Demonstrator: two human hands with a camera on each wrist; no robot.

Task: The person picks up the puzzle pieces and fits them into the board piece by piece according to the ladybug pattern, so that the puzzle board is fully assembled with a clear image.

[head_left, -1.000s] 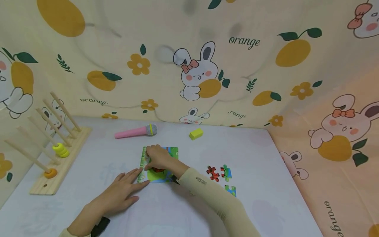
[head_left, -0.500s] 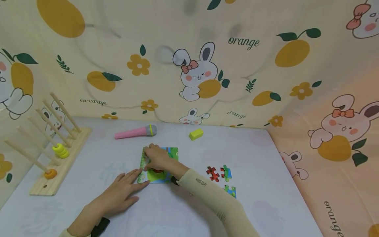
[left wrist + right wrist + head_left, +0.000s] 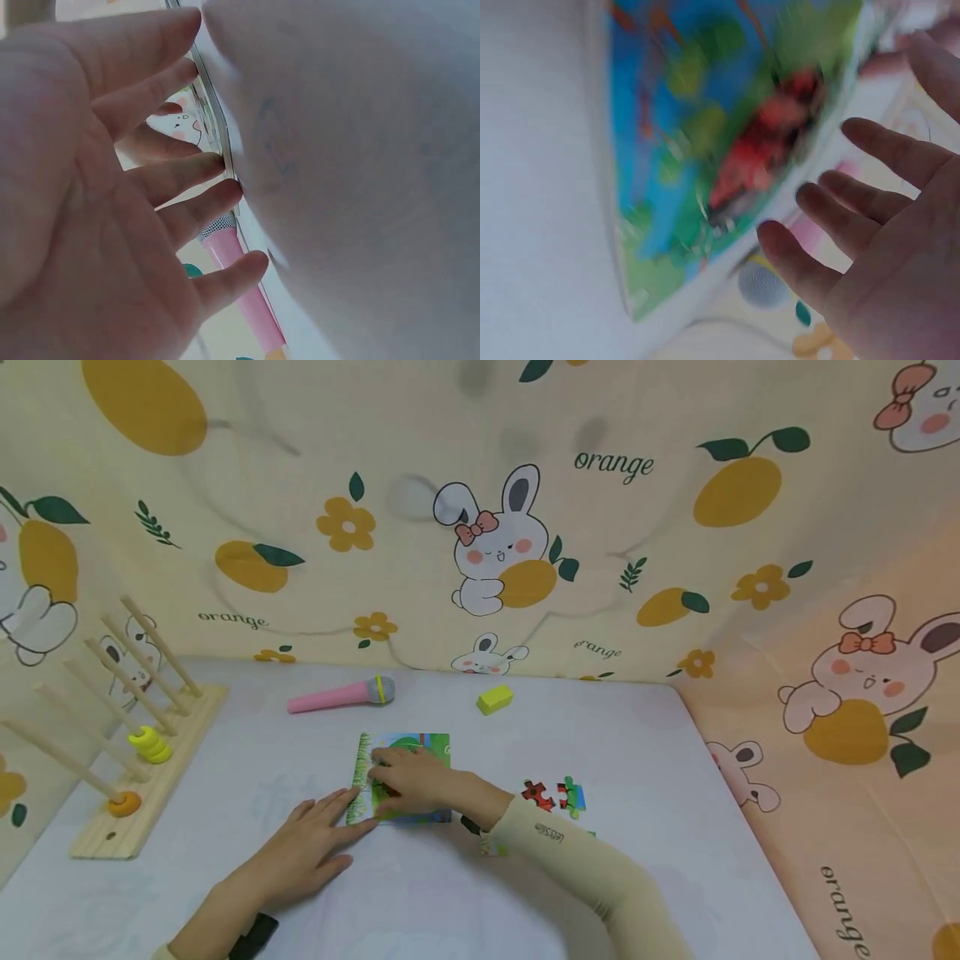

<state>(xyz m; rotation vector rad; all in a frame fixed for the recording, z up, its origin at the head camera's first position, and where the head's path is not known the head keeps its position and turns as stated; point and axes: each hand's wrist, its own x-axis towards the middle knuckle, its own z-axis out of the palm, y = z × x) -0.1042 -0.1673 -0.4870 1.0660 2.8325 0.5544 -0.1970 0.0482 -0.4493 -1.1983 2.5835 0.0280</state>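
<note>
A flat jigsaw puzzle (image 3: pixel 363 770) with a grassy left border lies mid-table, partly covered by my right hand (image 3: pixel 420 781). That hand hovers over it with fingers spread, and the right wrist view shows nothing between them. There the puzzle's red-and-black picture (image 3: pixel 761 142) is blurred. My left hand (image 3: pixel 303 847) rests with straight fingers at the puzzle's lower left edge; its fingertips (image 3: pixel 229 196) meet the white tabletop in the left wrist view. To the right lie a red puzzle piece (image 3: pixel 536 794) and a blue-green puzzle piece (image 3: pixel 573 796).
Another green piece (image 3: pixel 492 845) lies beside the right wrist; one more is mostly hidden by the sleeve. Behind the puzzle are a pink toy microphone (image 3: pixel 341 695) and a yellow block (image 3: pixel 495 699). A wooden peg rack (image 3: pixel 161 777) with yellow and orange rings stands at left.
My right hand has drawn back rightward from the puzzle's upper left, its fingers spreading. The sleeve shifted right over one piece and uncovered another near the wrist. My left hand stayed still.
</note>
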